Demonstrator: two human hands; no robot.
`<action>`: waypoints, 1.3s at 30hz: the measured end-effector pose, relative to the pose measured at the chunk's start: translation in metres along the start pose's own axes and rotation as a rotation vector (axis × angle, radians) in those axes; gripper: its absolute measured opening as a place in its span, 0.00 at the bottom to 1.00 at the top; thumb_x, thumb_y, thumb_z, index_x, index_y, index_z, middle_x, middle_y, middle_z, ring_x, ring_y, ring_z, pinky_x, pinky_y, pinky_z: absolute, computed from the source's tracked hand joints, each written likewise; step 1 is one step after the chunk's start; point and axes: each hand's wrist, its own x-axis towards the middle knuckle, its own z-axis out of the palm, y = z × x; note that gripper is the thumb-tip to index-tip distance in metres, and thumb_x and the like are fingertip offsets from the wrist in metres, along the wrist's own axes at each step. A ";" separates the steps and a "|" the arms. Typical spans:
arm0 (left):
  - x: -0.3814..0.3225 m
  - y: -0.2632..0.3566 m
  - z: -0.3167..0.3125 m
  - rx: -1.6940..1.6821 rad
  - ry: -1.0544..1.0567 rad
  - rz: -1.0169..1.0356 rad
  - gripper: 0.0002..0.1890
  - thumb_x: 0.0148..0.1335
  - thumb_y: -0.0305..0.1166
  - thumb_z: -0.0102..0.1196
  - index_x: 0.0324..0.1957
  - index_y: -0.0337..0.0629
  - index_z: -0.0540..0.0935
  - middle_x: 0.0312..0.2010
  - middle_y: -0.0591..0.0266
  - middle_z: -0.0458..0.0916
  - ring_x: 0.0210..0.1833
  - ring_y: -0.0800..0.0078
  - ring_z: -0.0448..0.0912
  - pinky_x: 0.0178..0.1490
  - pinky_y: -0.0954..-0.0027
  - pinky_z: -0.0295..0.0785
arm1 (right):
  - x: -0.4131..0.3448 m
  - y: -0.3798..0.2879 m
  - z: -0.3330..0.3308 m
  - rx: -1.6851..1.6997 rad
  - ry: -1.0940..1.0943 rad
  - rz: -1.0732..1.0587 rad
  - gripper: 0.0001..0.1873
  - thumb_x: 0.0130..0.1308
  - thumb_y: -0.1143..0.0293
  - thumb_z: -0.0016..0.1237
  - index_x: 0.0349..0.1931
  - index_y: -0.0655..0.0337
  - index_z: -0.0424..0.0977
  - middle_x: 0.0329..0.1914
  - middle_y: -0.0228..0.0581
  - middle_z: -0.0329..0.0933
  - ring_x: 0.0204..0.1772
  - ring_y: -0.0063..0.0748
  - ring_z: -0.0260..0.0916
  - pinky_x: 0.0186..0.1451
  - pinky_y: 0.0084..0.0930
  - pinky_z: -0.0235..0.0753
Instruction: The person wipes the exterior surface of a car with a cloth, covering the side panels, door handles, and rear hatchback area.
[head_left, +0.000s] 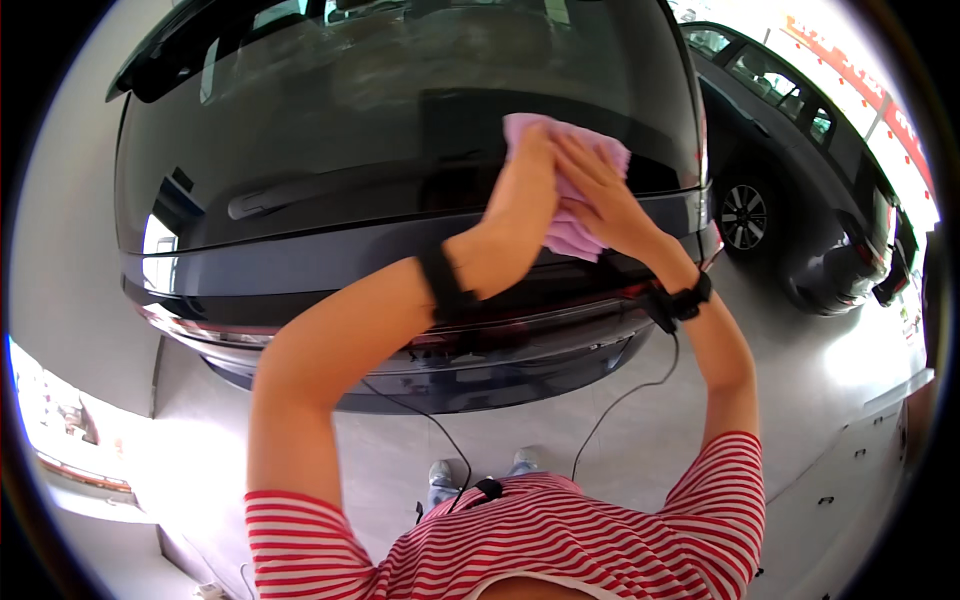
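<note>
A folded pink cloth (574, 232) is under both my hands at the lower right of a dark car's rear window (337, 135). My left hand (534, 161) is on the cloth's left part, its fingers mostly hidden by the wrist angle. Flat across the right part, fingers stretched up and leftward, is my right hand (604, 191). The hands are close together, partly overlapping in view. Below the cloth run the tailgate (315, 266) and the rear light strip (225, 331). The rear wiper (262, 204) lies to the left on the glass.
A second dark car (795, 150) is parked at the right. Black straps sit on both wrists, with thin cables (634, 390) hanging toward my waist. White drawer fronts (832, 480) stand at lower right; a pale wall (75, 225) is on the left.
</note>
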 end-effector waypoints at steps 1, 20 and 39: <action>-0.006 -0.008 -0.003 -0.009 -0.037 -0.026 0.30 0.54 0.43 0.55 0.53 0.28 0.73 0.55 0.44 0.73 0.62 0.55 0.68 0.69 0.61 0.57 | 0.014 -0.006 0.002 0.050 -0.035 -0.046 0.35 0.61 0.74 0.45 0.71 0.58 0.54 0.76 0.41 0.49 0.78 0.41 0.41 0.77 0.44 0.38; 0.056 0.011 -0.014 0.219 -0.261 0.137 0.50 0.58 0.63 0.44 0.66 0.23 0.58 0.70 0.36 0.52 0.75 0.46 0.45 0.76 0.51 0.36 | -0.015 0.039 -0.036 -0.367 -0.053 -0.052 0.41 0.62 0.49 0.45 0.69 0.67 0.53 0.73 0.47 0.53 0.76 0.41 0.47 0.76 0.49 0.38; 0.193 -0.141 0.003 0.088 -0.259 -0.155 0.47 0.66 0.60 0.31 0.67 0.18 0.50 0.69 0.27 0.48 0.74 0.43 0.49 0.75 0.54 0.42 | 0.192 0.168 -0.101 -0.453 -0.099 -0.265 0.32 0.74 0.58 0.32 0.73 0.59 0.44 0.77 0.41 0.45 0.78 0.36 0.40 0.79 0.39 0.35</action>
